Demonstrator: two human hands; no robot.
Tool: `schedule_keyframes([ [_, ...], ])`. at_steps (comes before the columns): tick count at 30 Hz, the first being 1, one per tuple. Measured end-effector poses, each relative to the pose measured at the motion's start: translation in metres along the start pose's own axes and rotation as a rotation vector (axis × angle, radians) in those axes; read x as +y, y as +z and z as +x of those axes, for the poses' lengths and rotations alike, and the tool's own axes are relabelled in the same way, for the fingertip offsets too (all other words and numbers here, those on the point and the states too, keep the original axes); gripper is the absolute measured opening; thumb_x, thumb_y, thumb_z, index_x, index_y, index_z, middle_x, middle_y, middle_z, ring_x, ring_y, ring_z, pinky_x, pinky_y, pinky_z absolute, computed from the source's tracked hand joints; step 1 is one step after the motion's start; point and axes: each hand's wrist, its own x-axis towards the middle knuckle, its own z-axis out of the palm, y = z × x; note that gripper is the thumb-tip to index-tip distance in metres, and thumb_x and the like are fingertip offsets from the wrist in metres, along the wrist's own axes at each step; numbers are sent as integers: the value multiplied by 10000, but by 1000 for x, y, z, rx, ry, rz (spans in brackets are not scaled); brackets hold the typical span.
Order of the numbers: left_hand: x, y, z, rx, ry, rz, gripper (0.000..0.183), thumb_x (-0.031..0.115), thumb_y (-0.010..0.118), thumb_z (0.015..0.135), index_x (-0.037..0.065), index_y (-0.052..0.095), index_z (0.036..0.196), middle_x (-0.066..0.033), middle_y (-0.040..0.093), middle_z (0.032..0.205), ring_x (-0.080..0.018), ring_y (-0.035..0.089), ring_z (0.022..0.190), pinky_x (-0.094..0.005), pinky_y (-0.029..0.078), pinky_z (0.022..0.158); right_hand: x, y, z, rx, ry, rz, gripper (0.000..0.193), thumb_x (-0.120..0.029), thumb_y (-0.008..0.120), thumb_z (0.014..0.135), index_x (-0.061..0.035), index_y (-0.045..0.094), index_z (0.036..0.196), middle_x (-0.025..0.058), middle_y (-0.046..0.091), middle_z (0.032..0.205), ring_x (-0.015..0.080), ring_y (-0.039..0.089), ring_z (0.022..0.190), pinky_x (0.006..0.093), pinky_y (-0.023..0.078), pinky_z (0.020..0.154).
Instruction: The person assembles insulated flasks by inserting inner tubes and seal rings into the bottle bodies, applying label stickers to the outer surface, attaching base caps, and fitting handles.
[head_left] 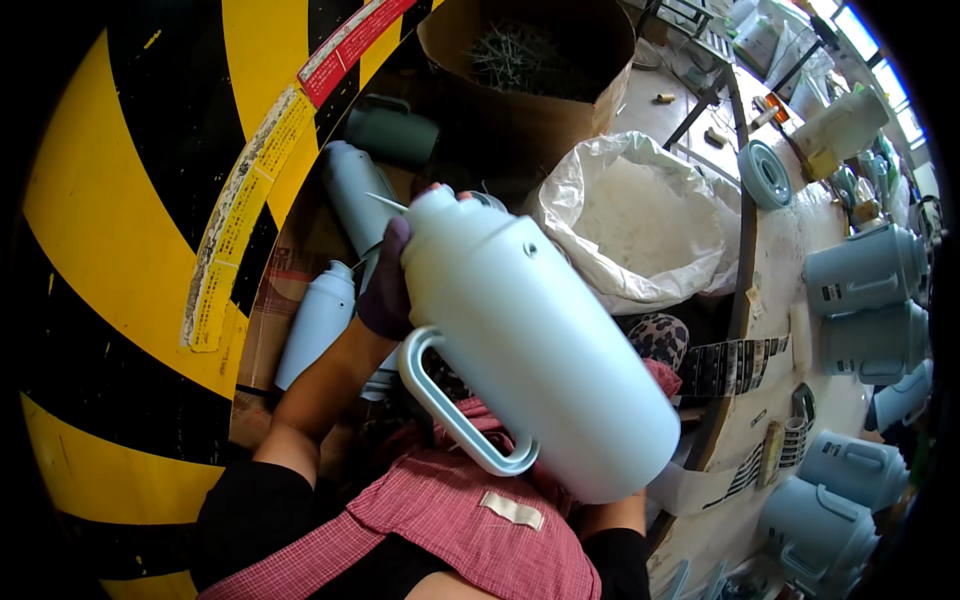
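Note:
A large pale blue vacuum jug body (545, 340) with a looped side handle (465, 410) lies tilted across my lap, its neck up and to the left. My left hand (385, 290), in a dark purple glove, is closed round the neck end. Bare fingertips show at the neck's far rim. A thin white pointed piece (385, 203) sticks out beside the neck. My right forearm (612, 513) runs behind the jug's base, which hides the right hand. Two more blue jug bodies, one standing lower (318, 322) and one leaning (355, 195), are beyond my left arm.
A yellow-and-black striped surface (150, 130) curves along the left. Ahead are a dark green jug (392, 133), a cardboard box (610, 95) of metal pieces and a white plastic-lined sack (640, 215). Several blue jugs (865, 270) and a round lid (766, 173) occupy the right-hand bench (790, 235).

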Motion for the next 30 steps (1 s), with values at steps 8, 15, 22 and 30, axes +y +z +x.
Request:
schedule_keyframes([
  [8,0,-23,-12,-152,120,385,796,554,396,1065,51,180,1644,-134,407,1599,-273,453,1420,-436,371,1187,-17,19,-81,-476,289,187,316,-238,501,1097,22,655,1188,109,708,1007,206,666,873,365,561,824],
  [15,29,-73,-55,243,153,236,819,707,415,1025,114,367,1588,-128,493,1553,-287,495,1404,-461,403,1179,-39,88,-53,-904,466,492,342,-254,502,1102,18,660,1234,110,719,1044,203,675,902,356,564,841],
  [22,55,-201,-213,842,267,446,755,678,276,1028,156,468,1539,-135,507,1541,-362,512,1378,-571,410,1155,10,24,-28,-328,573,326,363,-224,475,1112,29,660,1294,126,733,1077,203,683,949,341,554,905],
  [30,28,-176,-342,2102,-317,737,784,643,419,1009,117,396,1589,-166,411,1622,-393,435,1443,-572,387,1144,57,-14,-21,2,345,3,383,-217,440,1125,69,636,1289,145,704,1086,215,660,959,332,527,914],
])
